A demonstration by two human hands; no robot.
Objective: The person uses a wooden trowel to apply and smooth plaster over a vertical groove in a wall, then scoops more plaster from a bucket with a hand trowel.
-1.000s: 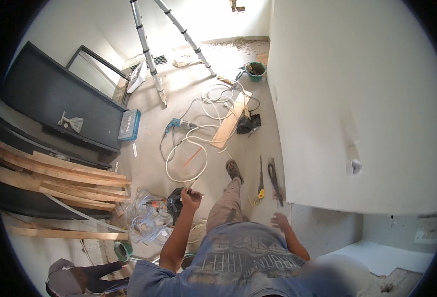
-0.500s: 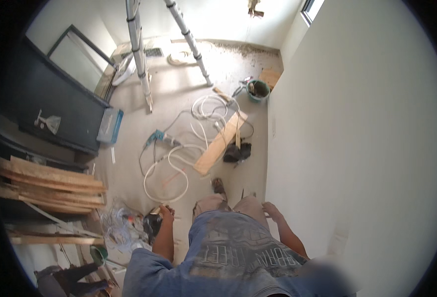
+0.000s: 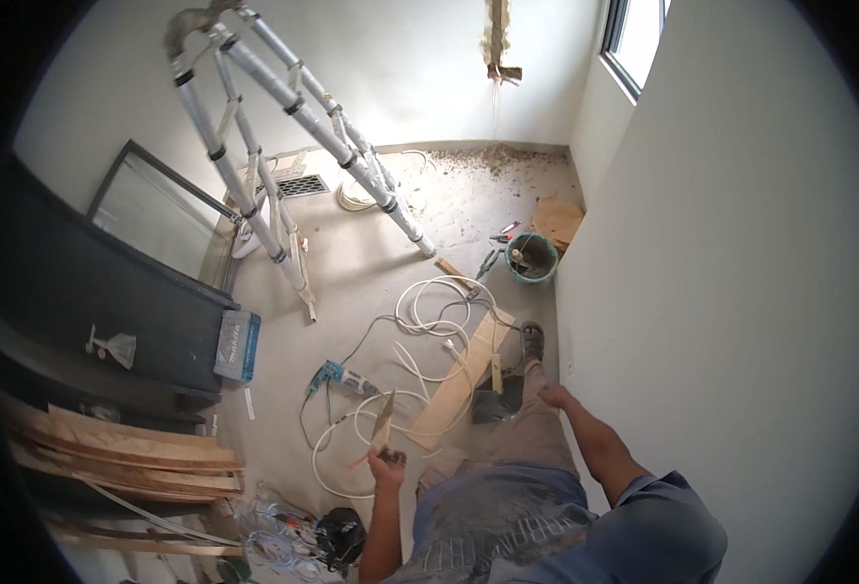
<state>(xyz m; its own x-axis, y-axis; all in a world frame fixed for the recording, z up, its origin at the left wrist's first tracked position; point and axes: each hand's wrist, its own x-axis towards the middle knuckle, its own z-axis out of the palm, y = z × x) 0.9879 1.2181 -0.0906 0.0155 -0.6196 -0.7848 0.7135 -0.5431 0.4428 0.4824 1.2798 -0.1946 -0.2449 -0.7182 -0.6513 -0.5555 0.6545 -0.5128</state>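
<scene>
Carrying step, I judge. Left hand (image 3: 388, 466) pinches flat piece (image 3: 385, 420); right hand (image 3: 553, 394) beside leg (image 3: 542, 433), finger state unclear. Footing calls for care near white cable (image 3: 429, 331).

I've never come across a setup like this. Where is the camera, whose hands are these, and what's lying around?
There is no robot here: the bare hands belong to the person wearing the camera. It is one of two fisheye cameras on their head, looking down, so straight edges bend near the rim.

The left hand holds a thin, flat piece; its exact kind is unclear. The right hand is by the right trouser leg, and any grip is hard to make out.

On the floor are a teal drill, loops of pale hose or cable, a wooden board, a green bucket and a standing ladder.
</scene>
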